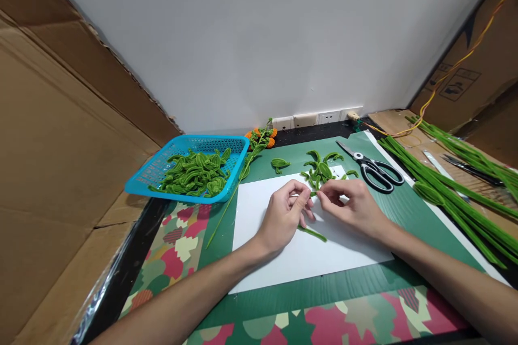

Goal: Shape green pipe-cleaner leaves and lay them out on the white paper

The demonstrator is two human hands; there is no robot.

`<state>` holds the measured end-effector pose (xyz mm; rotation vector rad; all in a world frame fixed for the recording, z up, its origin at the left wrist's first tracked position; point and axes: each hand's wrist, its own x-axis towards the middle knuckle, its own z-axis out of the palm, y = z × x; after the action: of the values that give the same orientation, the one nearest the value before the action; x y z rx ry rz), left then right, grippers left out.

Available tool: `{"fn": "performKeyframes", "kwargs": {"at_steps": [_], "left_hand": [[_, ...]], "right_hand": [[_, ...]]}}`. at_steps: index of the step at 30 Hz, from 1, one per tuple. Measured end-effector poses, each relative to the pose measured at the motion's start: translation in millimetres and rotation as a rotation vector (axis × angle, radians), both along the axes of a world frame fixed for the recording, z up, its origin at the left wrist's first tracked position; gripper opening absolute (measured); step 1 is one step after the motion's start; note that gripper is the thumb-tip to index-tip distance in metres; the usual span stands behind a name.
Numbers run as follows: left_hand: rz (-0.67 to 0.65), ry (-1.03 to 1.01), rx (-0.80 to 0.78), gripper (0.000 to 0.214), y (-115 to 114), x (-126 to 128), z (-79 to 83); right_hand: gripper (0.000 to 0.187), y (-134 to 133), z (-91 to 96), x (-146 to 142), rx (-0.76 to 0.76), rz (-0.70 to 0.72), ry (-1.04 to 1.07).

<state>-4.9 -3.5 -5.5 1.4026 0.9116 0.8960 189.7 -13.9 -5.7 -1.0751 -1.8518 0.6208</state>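
Over a white sheet (283,259) both hands meet on a green pipe-cleaner stem (312,233). My left hand (283,215) pinches the stem near its top, its loose tail trailing down onto the paper. My right hand (352,205) pinches the same piece from the right, fingers closed at the joint. Just beyond the fingertips lies a cluster of green pipe-cleaner leaves (321,171), and a single leaf (280,164) lies further left.
A blue basket (162,170) full of green leaves stands at the left. A stem with orange flowers (259,140) lies beside it. Black scissors (374,170) lie at the right, a bundle of long green pipe cleaners (457,199) beyond. Cardboard walls flank both sides.
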Motion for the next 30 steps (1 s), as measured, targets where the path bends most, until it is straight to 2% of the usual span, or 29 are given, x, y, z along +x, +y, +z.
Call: {"fn": "performKeyframes", "kwargs": {"at_steps": [5, 17, 24, 30], "left_hand": [[0.014, 0.083, 0.047, 0.027, -6, -1, -2.1], [0.035, 0.198, 0.131, 0.020, -4, 1, 5.0], [0.050, 0.207, 0.132, 0.023, -7, -1, 3.5], [0.029, 0.278, 0.221, 0.022, -9, -1, 4.3]], "right_hand": [[0.028, -4, -8.0, -3, 0.197, -0.092, -0.107], [0.020, -4, -8.1, -3, 0.406, -0.157, -0.272], [0.015, -7, -7.5, -3, 0.357, -0.096, -0.274], [0.025, -7, -12.6, -7, 0.383, -0.116, -0.260]]}}
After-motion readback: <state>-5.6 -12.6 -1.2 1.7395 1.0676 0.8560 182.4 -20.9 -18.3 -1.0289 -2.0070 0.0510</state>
